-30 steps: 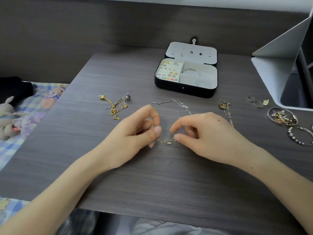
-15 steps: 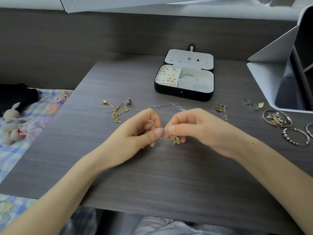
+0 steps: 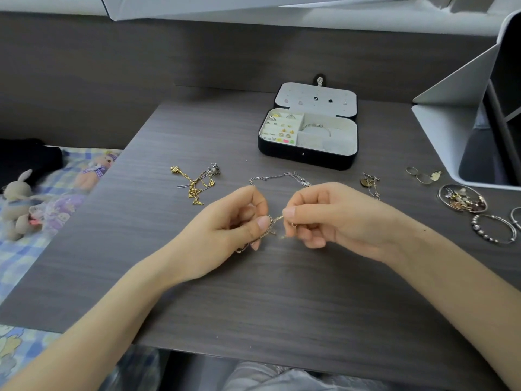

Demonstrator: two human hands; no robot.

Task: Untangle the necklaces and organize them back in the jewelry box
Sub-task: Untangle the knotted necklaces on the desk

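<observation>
A thin tangled necklace stretches between my two hands just above the dark wood table. My left hand pinches one end between thumb and forefinger. My right hand pinches the other end, fingers curled. A silver chain lies on the table just behind my hands. A gold chain tangled with a silver pendant lies to the left. The black jewelry box stands open at the back, with rings, earrings and a bangle in its white compartments.
A small pendant necklace lies right of my hands. Rings, a dish of charms and a beaded bracelet sit at the right edge. A white organiser stands behind them. Plush toys lie off the table's left.
My hands have come closer together and lifted the necklace off the table, pulling it taut between them. The view has tilted up slightly.
</observation>
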